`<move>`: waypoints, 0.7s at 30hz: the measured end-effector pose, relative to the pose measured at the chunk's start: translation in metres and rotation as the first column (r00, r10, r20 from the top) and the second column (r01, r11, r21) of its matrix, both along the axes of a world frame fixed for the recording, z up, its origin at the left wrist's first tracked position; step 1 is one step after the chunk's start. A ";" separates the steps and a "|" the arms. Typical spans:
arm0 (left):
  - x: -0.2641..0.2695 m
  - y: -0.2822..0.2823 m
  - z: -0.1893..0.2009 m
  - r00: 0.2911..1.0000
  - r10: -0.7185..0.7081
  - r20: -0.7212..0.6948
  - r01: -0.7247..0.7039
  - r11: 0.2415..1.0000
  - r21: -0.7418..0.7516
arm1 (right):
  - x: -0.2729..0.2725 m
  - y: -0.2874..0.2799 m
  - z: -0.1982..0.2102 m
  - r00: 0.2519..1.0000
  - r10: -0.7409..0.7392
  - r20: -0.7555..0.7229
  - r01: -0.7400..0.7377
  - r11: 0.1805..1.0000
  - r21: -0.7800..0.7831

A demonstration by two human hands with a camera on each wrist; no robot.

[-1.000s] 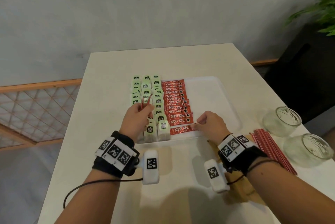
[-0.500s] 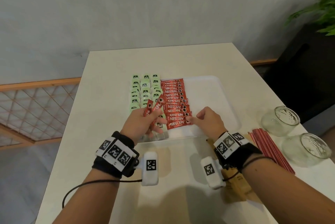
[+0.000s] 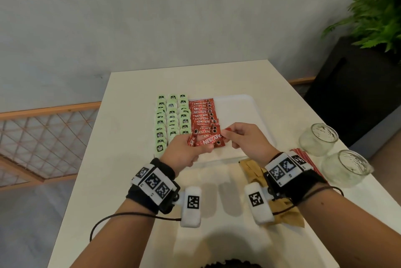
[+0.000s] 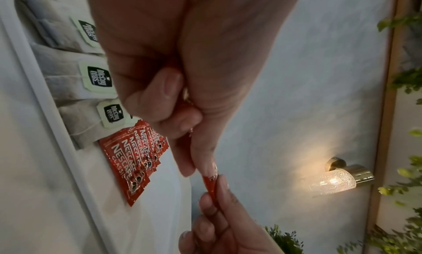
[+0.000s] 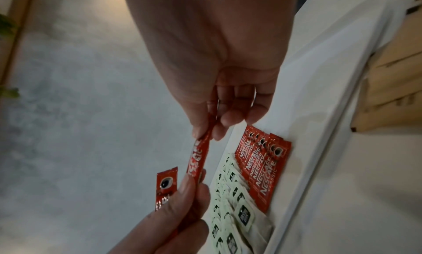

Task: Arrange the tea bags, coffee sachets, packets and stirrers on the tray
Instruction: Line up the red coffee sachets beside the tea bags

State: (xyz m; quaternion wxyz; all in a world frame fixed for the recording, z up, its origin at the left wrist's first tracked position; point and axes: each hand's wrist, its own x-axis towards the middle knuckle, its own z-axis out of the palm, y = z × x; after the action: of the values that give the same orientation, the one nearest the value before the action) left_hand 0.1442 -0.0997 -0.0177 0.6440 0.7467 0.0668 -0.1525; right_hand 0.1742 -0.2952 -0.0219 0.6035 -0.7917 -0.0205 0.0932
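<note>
A white tray (image 3: 249, 111) holds rows of green-tagged tea bags (image 3: 171, 116) on its left and a column of red coffee sachets (image 3: 204, 116) beside them. Above the tray's near edge my left hand (image 3: 195, 147) grips two red sachets, one sticking up (image 3: 193, 138) and one lying across (image 3: 211, 140). My right hand (image 3: 227, 135) pinches the right end of the crosswise sachet (image 5: 198, 156) between thumb and forefinger. The other held sachet (image 5: 165, 184) stays in the left fingers. In the left wrist view the pinched sachet end (image 4: 211, 184) shows, with the laid sachets (image 4: 132, 160) below.
Brown paper packets (image 3: 253, 170) lie on the table under my right wrist. Red stirrers (image 3: 303, 157) lie to their right, next to two glass jars (image 3: 318, 138) (image 3: 345, 168). The tray's right half (image 3: 236, 107) is bare. A plant (image 3: 377, 18) stands at the far right.
Both hands rose from the tray's near edge. The left hand swung right with its sachets, and the right hand left the laid column and took hold of one sachet's end.
</note>
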 end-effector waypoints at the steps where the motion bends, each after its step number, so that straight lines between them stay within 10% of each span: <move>1: -0.002 0.001 0.000 1.000 0.016 0.007 -0.016 1.000 0.006 | -0.003 -0.002 0.000 1.000 -0.001 -0.009 0.001 1.000 0.012; 9: -0.014 -0.009 0.006 0.998 -0.002 0.070 -0.007 0.991 0.134 | -0.015 -0.004 0.013 0.987 0.153 -0.052 -0.154 0.988 -0.016; 21: -0.015 0.009 0.008 0.984 0.088 -0.152 -0.079 0.995 0.064 | -0.005 -0.022 -0.025 0.990 -0.082 -0.111 0.068 0.990 -0.124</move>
State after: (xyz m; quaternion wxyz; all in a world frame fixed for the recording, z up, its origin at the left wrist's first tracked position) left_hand 0.1288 -0.0911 -0.0093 0.6208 0.7475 0.1523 -0.1810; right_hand 0.1697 -0.3176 -0.0465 0.5581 -0.8200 0.0499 0.1171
